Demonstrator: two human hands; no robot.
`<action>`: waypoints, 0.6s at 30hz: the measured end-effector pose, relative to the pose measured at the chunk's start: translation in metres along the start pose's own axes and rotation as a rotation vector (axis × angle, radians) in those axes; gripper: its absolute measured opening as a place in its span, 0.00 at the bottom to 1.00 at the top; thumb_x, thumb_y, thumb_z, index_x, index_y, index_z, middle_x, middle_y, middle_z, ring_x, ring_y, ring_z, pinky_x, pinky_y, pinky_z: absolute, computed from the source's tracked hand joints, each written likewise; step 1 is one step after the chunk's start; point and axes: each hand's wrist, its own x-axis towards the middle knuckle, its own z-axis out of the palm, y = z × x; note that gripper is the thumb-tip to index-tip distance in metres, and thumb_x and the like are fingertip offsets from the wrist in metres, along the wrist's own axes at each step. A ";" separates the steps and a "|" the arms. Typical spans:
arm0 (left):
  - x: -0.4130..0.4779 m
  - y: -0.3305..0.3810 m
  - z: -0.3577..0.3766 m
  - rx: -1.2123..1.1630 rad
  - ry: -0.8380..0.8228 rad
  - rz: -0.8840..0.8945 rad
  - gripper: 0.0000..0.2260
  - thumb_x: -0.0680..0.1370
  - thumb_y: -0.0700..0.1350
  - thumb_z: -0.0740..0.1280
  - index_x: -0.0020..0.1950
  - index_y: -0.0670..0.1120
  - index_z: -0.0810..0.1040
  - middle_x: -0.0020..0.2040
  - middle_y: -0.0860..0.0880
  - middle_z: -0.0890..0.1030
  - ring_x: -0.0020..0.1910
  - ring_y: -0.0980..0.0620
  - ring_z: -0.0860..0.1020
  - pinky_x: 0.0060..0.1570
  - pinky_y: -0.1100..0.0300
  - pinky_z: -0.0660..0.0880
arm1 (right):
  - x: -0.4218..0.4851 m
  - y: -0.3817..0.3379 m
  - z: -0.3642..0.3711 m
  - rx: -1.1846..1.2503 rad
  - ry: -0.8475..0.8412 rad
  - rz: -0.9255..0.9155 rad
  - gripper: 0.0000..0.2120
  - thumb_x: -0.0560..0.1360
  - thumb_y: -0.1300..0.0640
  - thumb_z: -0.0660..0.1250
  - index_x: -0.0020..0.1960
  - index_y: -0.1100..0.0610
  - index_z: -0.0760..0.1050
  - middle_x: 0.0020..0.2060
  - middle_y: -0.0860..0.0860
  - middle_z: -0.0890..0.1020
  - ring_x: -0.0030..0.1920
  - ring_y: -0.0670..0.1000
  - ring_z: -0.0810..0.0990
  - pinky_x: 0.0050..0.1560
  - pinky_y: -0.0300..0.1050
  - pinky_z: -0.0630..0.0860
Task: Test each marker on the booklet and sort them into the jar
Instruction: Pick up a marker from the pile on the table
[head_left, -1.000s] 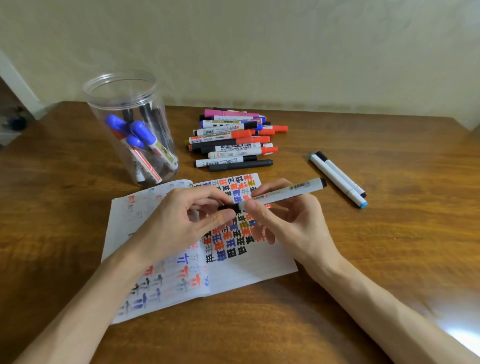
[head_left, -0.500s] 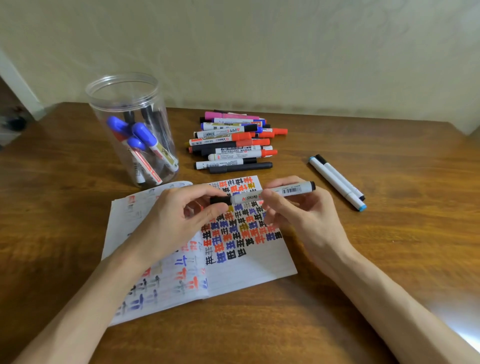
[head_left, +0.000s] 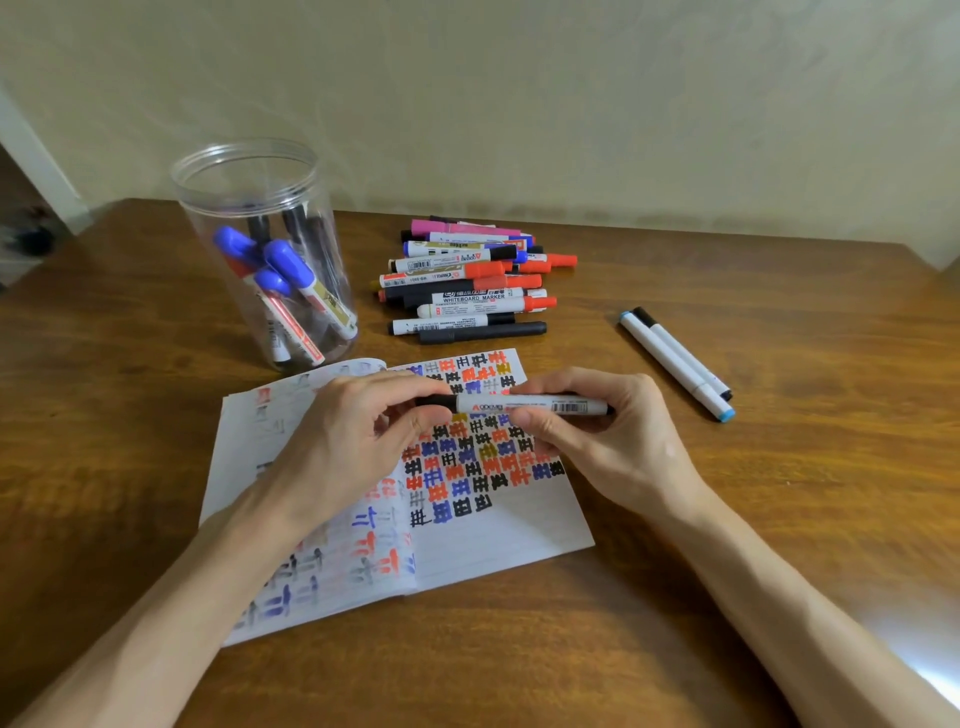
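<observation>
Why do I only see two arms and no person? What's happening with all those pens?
The camera sits on the person's head looking down, so only their arms show. The left hand pinches the black cap of a white marker; the right hand grips its barrel, above an open booklet full of coloured test marks. On the wooden table stand a clear jar with markers inside, a pile of markers behind the booklet, and two white markers off to the right.
</observation>
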 end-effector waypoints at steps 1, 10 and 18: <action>0.000 0.000 0.000 -0.007 0.005 -0.007 0.18 0.75 0.60 0.64 0.62 0.58 0.81 0.52 0.70 0.79 0.51 0.61 0.83 0.44 0.59 0.81 | 0.001 0.001 0.000 0.003 -0.001 -0.007 0.07 0.75 0.56 0.76 0.53 0.55 0.85 0.47 0.46 0.89 0.43 0.47 0.89 0.38 0.37 0.83; -0.001 0.003 -0.001 -0.005 0.025 -0.052 0.21 0.74 0.61 0.63 0.61 0.55 0.84 0.52 0.65 0.81 0.52 0.63 0.83 0.44 0.59 0.83 | 0.003 0.005 0.003 0.004 -0.026 -0.034 0.07 0.77 0.58 0.75 0.53 0.60 0.84 0.47 0.49 0.88 0.41 0.51 0.88 0.38 0.38 0.83; 0.008 0.005 -0.015 -0.140 0.030 -0.085 0.13 0.76 0.55 0.69 0.57 0.53 0.84 0.50 0.60 0.85 0.54 0.57 0.83 0.48 0.62 0.81 | 0.011 0.000 0.004 0.044 -0.023 -0.042 0.09 0.77 0.58 0.75 0.56 0.59 0.83 0.50 0.48 0.88 0.49 0.48 0.88 0.42 0.41 0.84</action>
